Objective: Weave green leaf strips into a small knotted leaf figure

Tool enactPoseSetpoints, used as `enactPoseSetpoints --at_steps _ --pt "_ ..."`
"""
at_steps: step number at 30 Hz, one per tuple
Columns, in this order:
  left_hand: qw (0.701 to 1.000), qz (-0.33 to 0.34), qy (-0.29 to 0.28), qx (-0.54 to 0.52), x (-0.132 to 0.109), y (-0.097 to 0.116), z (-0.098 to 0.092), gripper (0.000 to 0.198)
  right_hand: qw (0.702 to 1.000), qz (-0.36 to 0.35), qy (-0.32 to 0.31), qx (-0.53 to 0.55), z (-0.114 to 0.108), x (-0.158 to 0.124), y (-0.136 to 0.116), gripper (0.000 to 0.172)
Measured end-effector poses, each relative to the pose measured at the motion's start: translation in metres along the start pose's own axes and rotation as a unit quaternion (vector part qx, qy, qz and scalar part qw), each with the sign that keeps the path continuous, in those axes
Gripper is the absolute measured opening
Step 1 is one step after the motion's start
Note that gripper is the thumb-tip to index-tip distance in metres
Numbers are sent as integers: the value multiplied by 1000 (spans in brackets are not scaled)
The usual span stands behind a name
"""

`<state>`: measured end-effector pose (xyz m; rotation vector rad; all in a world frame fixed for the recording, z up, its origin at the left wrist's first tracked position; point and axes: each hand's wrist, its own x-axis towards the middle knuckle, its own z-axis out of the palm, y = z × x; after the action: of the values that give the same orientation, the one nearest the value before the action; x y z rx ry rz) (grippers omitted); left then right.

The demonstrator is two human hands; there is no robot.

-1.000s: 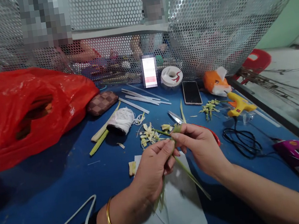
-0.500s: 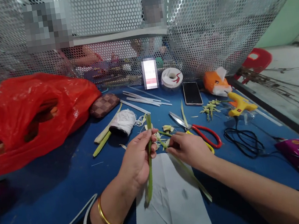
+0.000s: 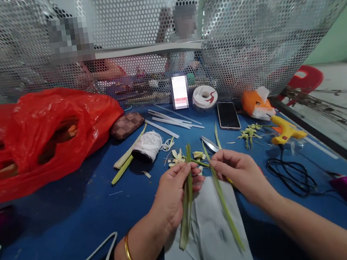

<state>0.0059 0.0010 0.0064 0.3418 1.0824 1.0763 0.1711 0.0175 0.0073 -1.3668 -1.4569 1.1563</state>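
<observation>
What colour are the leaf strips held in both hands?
The leaf strips are green; head view.

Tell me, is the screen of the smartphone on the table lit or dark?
Dark. The smartphone lies face up on the blue table, and its whole glass is black, with no glow or picture.

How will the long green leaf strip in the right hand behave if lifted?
Probably light: the right hand holds the long green leaf strip by fingertips alone. Likely springy rather than floppy, since its free end runs nearly straight over the white paper sheet.
</observation>
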Motion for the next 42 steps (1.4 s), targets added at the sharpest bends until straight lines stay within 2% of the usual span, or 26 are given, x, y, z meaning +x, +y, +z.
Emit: enactPoseSetpoints --at_steps 4,8,10,12,13,14,15,17,18,20,23,26,28,31,33,35,36,39,42 --pt "1000 12 -18 20 3 -6 0 14 999 -9 29 34 2 2 1 22" --pt "1000 10 -25 14 9 -15 -2 14 992 14 97 85 0 11 14 20" --pt "1000 7 -25 8 11 -19 -3 13 977 -11 163 136 -4 13 16 17" --pt "1000 2 -26 5 12 -21 -3 13 946 -64 237 212 -9 13 13 14" --pt "1000 1 -27 4 13 -21 -3 13 930 -82 254 254 -12 13 10 14" --pt "1000 2 -26 2 13 -21 -3 13 920 -83 246 295 -14 12 6 15" --pt "1000 3 -25 -1 13 -21 -3 13 918 -63 207 333 -16 12 3 18" --pt "1000 4 -25 -6 13 -21 -3 12 923 24 76 376 -16 10 -1 25" --pt "1000 1 -29 -9 13 -21 -3 11 925 69 18 372 -13 8 -1 27" --pt "999 -13 -44 -15 14 -21 -4 10 939 114 -40 322 -4 6 5 25" --pt "997 -27 -75 -17 16 -22 -7 13 966 102 -59 228 10 2 16 24" --pt "996 -16 -85 7 16 -25 -8 14 968 66 -57 235 10 -1 16 22" --pt "996 7 -72 48 14 -28 -7 13 946 40 -44 319 2 -1 10 19" --pt "986 60 -60 140 11 -31 -4 15 890 31 -64 449 -7 0 0 20" --pt "981 78 -73 162 10 -32 -3 18 886 58 -113 447 -6 0 -2 20" --pt "987 63 -78 129 11 -30 -3 18 905 99 -140 390 1 -2 1 21" --pt "991 47 -73 103 12 -29 -4 17 919 109 -129 357 6 -3 4 21" --pt "999 10 -42 26 15 -26 -5 12 961 78 -52 260 17 -7 11 24" --pt "999 -14 -31 -13 14 -24 -4 12 984 52 -24 168 21 -8 16 24"
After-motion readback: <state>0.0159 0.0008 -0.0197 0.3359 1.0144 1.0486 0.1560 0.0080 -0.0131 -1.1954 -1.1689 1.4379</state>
